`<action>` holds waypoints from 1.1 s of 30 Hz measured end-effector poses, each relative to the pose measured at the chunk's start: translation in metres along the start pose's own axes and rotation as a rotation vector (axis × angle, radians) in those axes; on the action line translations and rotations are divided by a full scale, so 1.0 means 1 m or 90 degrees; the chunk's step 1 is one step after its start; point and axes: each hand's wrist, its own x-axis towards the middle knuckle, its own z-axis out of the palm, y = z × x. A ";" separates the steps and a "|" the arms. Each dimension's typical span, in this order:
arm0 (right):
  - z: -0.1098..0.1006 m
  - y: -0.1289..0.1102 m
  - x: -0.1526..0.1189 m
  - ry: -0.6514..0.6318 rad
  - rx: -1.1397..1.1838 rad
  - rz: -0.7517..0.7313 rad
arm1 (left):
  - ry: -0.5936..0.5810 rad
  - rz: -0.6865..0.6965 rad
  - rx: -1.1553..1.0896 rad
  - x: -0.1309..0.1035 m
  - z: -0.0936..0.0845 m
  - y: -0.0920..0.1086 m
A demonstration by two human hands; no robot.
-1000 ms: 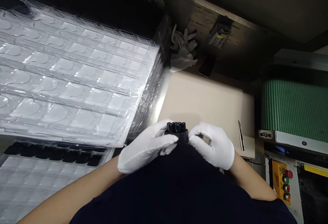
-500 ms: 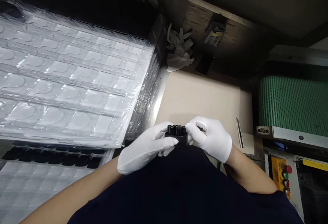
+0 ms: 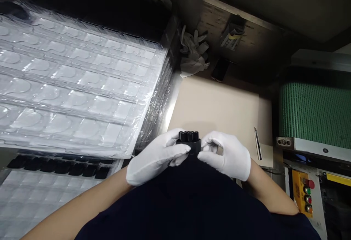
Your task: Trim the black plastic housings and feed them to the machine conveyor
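Note:
In the head view, a small black plastic part [image 3: 193, 146] with several rounded, upright pieces on top is held close to my dark shirt. My white-gloved left hand [image 3: 159, 154] grips it from the left, thumb across its near face. On the other side, my gloved right hand [image 3: 223, 154] has curled fingers against the part's right edge, thumb tip at its lower near corner. Shirt and part are both dark, so its lower end is hard to make out. Behind the hands lies a beige board [image 3: 214, 104].
Stacked clear plastic trays [image 3: 90, 97] stand at left; a lower tray holds black parts [image 3: 57, 167]. A knife-like tool [image 3: 257, 144], crumpled white gloves [image 3: 193, 51] and a phone [image 3: 220, 70] lie on the bench. A green conveyor belt [image 3: 315, 115] and yellow button box [image 3: 303, 194] are at right.
My right fingers have shifted from the part's upper right side, with the thumb now lower on its near corner. The left hand keeps its grip. The view has moved slightly.

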 end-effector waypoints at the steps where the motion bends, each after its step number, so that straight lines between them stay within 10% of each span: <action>1: 0.001 0.001 0.000 0.010 -0.007 -0.004 | -0.001 0.001 -0.003 0.000 0.000 0.000; 33: 0.012 -0.005 0.000 0.056 -0.066 -0.092 | -0.034 0.080 -0.127 0.006 -0.005 -0.016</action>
